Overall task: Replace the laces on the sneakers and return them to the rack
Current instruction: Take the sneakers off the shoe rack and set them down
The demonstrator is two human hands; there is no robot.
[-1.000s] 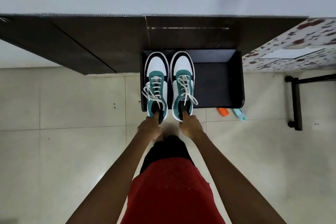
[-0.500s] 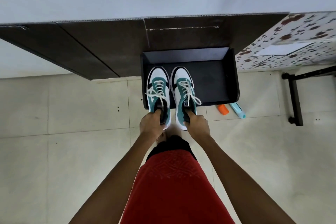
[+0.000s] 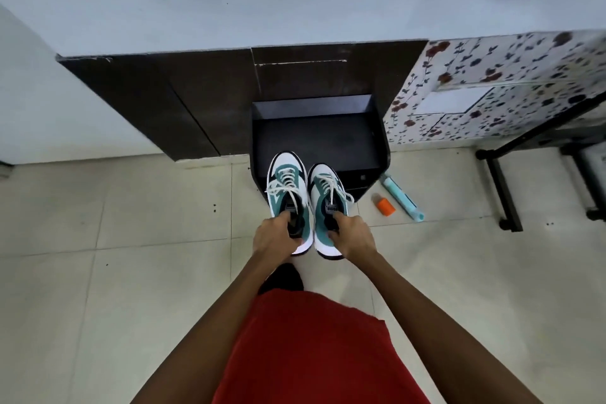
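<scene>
Two teal, white and black sneakers with white laces hang side by side in front of the black rack (image 3: 380,147). The left sneaker (image 3: 286,184) is held at its heel opening by my left hand (image 3: 274,238). My right hand (image 3: 352,234) grips the heel opening of the right sneaker (image 3: 324,193). Their toes point at the rack and overlap its front edge in the view, while the heels hang over the floor tiles. The rack's shelf behind them is bare and dark.
An orange cap-like object (image 3: 385,207) and a light blue tube (image 3: 401,198) lie on the tiles right of the rack. A dark cabinet (image 3: 183,102) stands behind and left. A floral-covered table (image 3: 511,82) with black legs (image 3: 505,193) stands at the right.
Both sneakers have moved back out of the rack toward me, from resting deep on the shelf to hanging at its front edge. My hands now grip the heel openings more fully.
</scene>
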